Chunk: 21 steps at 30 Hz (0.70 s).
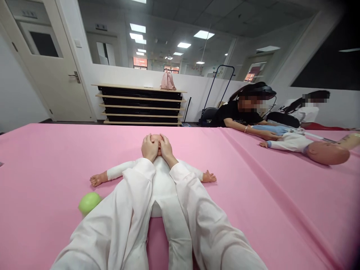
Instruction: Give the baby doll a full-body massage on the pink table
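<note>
A baby doll in a white cloth suit lies on its back in front of me, arms spread and legs towards me. My left hand is wrapped round the left side of its head, and my right hand clasps the other side. Both thumbs rest on the doll's face near its middle. Only the forehead and a strip of the face show between my hands. A green ball, partly behind my left sleeve, is near the doll's arm on the left.
A pink cloth covers the wide table, with a long fold on the right. There a person in black handles another doll; a second person sits beyond. Stacked boards carrying a pink backpack stand behind the table.
</note>
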Each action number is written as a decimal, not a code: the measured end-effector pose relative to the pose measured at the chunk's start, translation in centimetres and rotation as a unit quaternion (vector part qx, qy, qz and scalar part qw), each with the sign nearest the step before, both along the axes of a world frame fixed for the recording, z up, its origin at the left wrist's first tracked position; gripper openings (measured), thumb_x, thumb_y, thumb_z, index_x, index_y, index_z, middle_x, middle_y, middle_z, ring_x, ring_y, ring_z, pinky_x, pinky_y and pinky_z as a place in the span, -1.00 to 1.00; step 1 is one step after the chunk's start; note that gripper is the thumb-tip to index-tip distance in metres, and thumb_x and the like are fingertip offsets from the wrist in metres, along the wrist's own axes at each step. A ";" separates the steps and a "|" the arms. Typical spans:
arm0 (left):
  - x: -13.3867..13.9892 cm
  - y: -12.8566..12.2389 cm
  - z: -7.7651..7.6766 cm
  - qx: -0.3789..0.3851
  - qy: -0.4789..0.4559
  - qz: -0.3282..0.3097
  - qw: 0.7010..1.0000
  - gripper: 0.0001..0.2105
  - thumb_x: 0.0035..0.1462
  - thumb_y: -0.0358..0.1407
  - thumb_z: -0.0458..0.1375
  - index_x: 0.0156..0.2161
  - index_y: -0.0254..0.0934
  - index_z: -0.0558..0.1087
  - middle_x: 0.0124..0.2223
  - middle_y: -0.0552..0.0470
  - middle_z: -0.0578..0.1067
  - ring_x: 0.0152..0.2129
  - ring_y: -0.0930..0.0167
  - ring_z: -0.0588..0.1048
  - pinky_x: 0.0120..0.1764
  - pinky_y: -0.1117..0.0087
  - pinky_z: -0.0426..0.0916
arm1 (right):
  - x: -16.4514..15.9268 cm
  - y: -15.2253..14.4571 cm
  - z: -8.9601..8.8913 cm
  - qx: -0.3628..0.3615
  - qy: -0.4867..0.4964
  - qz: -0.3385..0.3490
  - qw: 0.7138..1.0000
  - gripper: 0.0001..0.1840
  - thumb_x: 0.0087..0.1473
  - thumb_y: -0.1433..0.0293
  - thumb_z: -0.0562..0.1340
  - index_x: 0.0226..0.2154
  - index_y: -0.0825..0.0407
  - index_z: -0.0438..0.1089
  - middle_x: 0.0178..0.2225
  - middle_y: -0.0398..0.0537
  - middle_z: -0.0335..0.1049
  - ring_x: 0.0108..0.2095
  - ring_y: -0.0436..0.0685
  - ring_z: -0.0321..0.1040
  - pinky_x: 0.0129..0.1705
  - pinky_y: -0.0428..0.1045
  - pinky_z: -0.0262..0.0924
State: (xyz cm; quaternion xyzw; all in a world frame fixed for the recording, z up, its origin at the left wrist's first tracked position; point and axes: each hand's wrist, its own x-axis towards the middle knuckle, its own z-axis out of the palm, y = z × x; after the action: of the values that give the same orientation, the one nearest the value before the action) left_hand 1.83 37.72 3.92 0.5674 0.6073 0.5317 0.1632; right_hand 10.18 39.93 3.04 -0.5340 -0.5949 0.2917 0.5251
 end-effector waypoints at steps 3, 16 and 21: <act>0.0 -0.4 0.0 0.014 0.032 0.010 0.999 -0.56 0.03 -0.28 0.01 0.06 -0.33 0.27 0.10 -0.17 0.29 0.07 0.23 0.23 0.11 0.22 0.10 | -0.1 -0.5 -0.1 0.019 0.018 -0.008 1.000 -0.53 -0.03 0.42 0.01 -0.01 0.02 0.24 0.09 -0.06 0.19 0.10 0.05 0.10 0.16 -0.04 -0.08; -0.6 -0.6 -0.1 0.007 0.020 0.018 1.000 -0.63 0.13 -0.27 -0.06 0.05 -0.24 0.30 0.09 -0.03 0.33 0.05 0.32 0.25 0.10 0.31 0.13 | 0.0 0.4 -0.8 0.074 0.023 0.002 0.997 -0.59 0.01 0.42 0.03 -0.06 0.03 0.29 0.05 -0.05 0.24 0.08 0.09 0.12 0.17 0.04 -0.07; -0.8 -0.2 -0.4 0.013 0.004 0.003 1.000 -0.62 0.16 -0.36 -0.15 0.05 -0.26 0.31 0.10 -0.02 0.33 0.06 0.36 0.24 0.11 0.34 0.11 | -0.1 0.0 -0.5 0.068 -0.023 -0.025 0.997 -0.52 -0.03 0.54 -0.05 -0.04 0.08 0.27 0.05 -0.01 0.24 0.09 0.10 0.12 0.17 0.05 -0.06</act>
State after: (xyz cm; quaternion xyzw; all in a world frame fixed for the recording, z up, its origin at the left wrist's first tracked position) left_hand 1.00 37.54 3.49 0.5702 0.6026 0.5373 0.1519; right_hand 10.07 39.97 2.54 -0.5184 -0.6114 0.2248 0.5539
